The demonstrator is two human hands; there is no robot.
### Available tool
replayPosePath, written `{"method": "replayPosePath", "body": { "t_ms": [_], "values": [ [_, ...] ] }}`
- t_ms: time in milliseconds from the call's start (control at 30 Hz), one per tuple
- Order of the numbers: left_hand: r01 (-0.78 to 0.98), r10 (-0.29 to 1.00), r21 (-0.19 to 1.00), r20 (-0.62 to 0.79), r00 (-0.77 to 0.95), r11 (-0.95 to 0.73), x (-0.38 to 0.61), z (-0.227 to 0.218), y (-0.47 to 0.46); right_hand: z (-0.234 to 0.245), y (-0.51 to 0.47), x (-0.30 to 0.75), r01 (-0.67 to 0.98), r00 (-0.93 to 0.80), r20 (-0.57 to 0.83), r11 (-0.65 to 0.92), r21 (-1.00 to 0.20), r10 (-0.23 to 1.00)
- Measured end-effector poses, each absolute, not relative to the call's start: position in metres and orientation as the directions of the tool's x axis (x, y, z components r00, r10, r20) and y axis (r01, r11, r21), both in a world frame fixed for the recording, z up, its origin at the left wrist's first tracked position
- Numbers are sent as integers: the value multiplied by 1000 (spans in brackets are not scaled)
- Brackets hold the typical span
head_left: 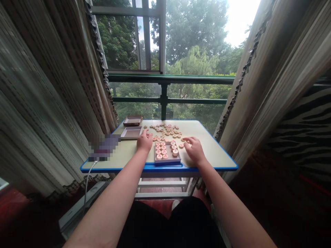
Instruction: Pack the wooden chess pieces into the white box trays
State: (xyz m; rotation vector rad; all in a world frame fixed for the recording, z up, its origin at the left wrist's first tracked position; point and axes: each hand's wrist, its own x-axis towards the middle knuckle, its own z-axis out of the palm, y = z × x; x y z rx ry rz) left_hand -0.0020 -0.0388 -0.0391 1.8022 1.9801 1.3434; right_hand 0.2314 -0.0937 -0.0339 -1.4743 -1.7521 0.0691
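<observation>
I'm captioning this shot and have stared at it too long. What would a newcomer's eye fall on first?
Probably the open box of round, red-marked pieces, between the left hand and the right hand. Beyond it, loose pieces lie scattered on the pale, blue-edged table. Behind the table, bright greenery shows outside between the curtains.

Room above box (168,161), pieces (167,134) beyond

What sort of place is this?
Probably a home's sunroom or balcony: long striped fabric curtains, a dark-green metal railing before leafy green trees, and a small pale blue-edged table.
</observation>
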Motion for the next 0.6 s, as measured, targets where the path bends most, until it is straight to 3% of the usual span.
{"method": "replayPosePath", "body": {
  "t_ms": [67,133,267,400,600],
  "values": [
    [725,884,681,396,-248,-102,-3,-43,-32,-37,-89,231,871,118,503,154,-466,856],
    [733,926,672,334,-177,-102,-5,-47,-28,-39,-86,229,916,100,447,93,-391,889],
    [741,962,664,254,-97,-100,-6,-51,-25,-41,-83,227,937,-32,373,158,-312,927],
    [731,962,673,256,-90,-111,-7,-53,-25,-41,-82,227,937,18,322,96,-335,947],
    [745,976,658,215,-39,-115,-8,-52,-25,-44,-80,227,966,-55,256,116,-231,965]
  ]
}}
